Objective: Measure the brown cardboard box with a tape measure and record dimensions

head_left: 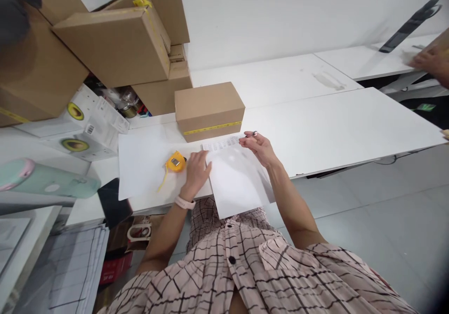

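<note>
My left hand (pixel 197 171) rests on the white table with its fingers spread flat, the fingertips at the left edge of a white sheet of paper (pixel 238 178). This sheet hangs over the table's front edge, above my lap. Beyond it lies a page with rows of print (pixel 224 143), partly covered. Over the sheet's right side is my right hand (pixel 260 149), its fingers closed around a thin dark pen (pixel 253 134), mostly hidden by them. Just left of my left hand is a yellow tape measure (pixel 176 162) with a bit of tape pulled out.
A closed cardboard box (pixel 210 110) stands behind the papers. Larger cartons (pixel 115 42) are stacked at the back left, near white avocado-print boxes (pixel 87 127). Another blank sheet (pixel 140 164), a black flat item (pixel 114 202) and a green bottle (pixel 52 180) lie left. Another person's hand (pixel 431 63) shows far right.
</note>
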A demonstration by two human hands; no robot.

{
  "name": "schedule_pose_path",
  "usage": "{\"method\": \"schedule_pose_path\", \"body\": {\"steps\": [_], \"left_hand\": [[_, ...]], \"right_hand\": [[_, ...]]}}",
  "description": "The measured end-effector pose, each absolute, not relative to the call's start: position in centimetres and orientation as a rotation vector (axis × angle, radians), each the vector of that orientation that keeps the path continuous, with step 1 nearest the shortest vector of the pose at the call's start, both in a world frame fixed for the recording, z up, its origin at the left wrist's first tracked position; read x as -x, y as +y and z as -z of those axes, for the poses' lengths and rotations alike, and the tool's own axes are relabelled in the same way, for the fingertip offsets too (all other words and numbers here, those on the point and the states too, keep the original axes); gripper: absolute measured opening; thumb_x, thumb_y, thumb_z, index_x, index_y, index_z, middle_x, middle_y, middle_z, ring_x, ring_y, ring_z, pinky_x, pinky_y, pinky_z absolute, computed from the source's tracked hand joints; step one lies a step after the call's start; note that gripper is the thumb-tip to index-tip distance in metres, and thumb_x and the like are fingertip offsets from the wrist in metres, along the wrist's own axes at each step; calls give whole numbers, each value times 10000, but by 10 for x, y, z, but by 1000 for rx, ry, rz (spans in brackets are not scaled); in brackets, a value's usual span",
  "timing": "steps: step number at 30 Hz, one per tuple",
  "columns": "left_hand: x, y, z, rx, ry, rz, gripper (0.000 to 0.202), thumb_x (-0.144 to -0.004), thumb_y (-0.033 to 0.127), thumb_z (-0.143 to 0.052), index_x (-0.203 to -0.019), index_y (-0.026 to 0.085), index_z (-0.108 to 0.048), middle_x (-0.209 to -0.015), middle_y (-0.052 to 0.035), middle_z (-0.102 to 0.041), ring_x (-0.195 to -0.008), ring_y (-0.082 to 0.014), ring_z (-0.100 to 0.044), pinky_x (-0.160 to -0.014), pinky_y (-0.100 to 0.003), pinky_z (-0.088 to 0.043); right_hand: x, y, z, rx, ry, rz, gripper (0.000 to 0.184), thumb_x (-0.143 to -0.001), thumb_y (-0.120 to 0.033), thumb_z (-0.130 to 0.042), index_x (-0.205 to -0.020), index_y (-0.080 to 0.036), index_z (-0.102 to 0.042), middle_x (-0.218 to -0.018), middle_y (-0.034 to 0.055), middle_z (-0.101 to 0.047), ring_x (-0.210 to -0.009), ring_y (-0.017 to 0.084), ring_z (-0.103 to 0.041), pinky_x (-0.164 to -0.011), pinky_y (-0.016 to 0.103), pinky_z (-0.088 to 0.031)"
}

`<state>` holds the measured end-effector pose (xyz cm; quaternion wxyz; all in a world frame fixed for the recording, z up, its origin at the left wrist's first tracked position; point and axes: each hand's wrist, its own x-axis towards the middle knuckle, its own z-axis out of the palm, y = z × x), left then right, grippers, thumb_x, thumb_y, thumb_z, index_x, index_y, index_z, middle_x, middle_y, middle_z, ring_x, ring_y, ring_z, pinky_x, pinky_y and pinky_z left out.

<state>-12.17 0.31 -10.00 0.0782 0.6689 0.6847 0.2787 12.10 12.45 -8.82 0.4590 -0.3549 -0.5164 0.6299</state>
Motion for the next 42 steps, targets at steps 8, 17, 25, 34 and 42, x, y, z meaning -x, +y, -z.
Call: {"method": "schedule_pose_path", "body": {"steps": [8, 17, 25, 34, 42], "left_hand": [[64, 32, 125, -1964, 1769, -750, 388, -931, 273, -536, -1295, 175, -627, -1495, -179, -531, -1269, -380, -538, -1123, -553, -375], [65, 29, 124, -2156, 2017, -260, 476, -1026, 364, -444, -1481, 233, -490, -1621, -66, -415, -1279, -279, -577, -1050, -422, -494], [65, 30, 123, -2121, 2008, -263, 465, -1025, 363, -466, -1476, 252, -494, -1624, -43, -416, -1315, -277, -562, -1038, -415, -507], [66, 30, 120, -2088, 2004, -327, 443, -1016, 351, -497, -1445, 250, -535, -1602, -31, -452, -1291, -265, -579, -1032, -403, -514], [67, 31, 121, -2080, 1993, -334, 444, -1013, 357, -506, -1444, 255, -532, -1599, -35, -454, -1310, -272, -568, -1031, -413, -518]], "right_hand": [[-50, 139, 125, 1048, -1234, -1394, 440, -825, -677, -626, -802, -251, -519, -460, -97, -432, -462, 114, -429, -548, 271, -417], [-53, 145, 148, 983, -1425, -1301, 349, -817, -548, -705, -790, -233, -556, -674, -38, -535, -624, 126, -474, -635, 288, -417], [-49, 143, 143, 1091, -1438, -1212, 333, -786, -412, -687, -678, -239, -423, -608, -59, -457, -585, 115, -419, -589, 283, -355], [-48, 144, 148, 1118, -1519, -1112, 313, -771, -352, -626, -632, -245, -367, -579, -66, -383, -571, 111, -355, -569, 281, -297], [-48, 145, 152, 1129, -1532, -1112, 310, -786, -374, -622, -646, -247, -376, -582, -63, -402, -577, 119, -373, -579, 285, -311]]}}
